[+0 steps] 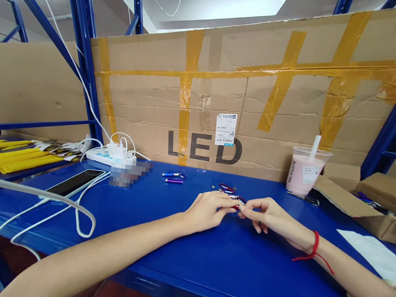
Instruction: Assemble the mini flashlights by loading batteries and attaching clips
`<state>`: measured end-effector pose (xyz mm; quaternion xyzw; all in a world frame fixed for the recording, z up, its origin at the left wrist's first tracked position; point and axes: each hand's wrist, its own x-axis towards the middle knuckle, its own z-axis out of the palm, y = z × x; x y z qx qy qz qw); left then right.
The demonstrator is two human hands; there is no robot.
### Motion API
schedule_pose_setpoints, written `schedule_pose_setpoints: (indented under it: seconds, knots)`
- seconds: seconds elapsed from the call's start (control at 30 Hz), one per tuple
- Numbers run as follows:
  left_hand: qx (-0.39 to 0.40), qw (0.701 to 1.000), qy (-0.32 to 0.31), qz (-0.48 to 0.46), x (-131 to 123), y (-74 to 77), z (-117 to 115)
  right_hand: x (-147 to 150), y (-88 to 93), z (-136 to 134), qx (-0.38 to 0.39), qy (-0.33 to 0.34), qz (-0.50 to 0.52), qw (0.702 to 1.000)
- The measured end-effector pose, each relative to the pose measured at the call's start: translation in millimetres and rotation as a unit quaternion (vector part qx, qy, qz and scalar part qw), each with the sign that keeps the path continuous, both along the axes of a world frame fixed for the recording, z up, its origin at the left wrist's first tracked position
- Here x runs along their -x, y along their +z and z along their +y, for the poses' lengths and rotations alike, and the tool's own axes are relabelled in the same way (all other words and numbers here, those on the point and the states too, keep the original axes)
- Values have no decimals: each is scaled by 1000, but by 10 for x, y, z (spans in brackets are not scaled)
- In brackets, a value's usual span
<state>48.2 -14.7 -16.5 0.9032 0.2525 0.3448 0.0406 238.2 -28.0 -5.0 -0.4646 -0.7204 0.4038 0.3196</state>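
Note:
My left hand [210, 212] and my right hand [264, 213] meet over the middle of the blue table, fingertips nearly touching. Both are closed in a pinch around a small red metal piece with a clip [237, 207], mostly hidden by the fingers. Just behind them lie a red carabiner clip [225, 187] and other small shiny parts. To the left, a small blue metal tube with a clip [171, 175] rests beside a short purple tube [174, 181].
A pink drink cup [305, 172] with a straw stands at the back right, near an open cardboard box [386, 206]. White paper [378, 257] lies at right. At left are a phone [76, 182], white cables, a power strip [98, 155] and yellow tubes [13, 160]. Taped cardboard [145, 106] closes the back.

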Motion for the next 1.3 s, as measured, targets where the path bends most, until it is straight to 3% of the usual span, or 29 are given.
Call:
schedule_pose_setpoints:
  seconds: [0.2, 0.47, 0.77, 1.0, 1.3]
  knots:
    - [18, 999, 46, 6, -8, 28, -31, 1, -9, 23, -13, -5, -14, 1000]
    - [40, 995, 83, -25, -28, 40, -28, 2, 37, 38, -94, -59, -52, 993]
    - [60, 992, 56, -93, -11, 90, -26, 5, 67, 21, -186, -49, 49, 980]
    - [107, 986, 61, -113, -43, 94, -33, -31, 35, 30, -288, -27, 18, 957]
    - [120, 984, 66, -115, -63, 32, 15, -46, 39, 34, -337, -75, -39, 938]
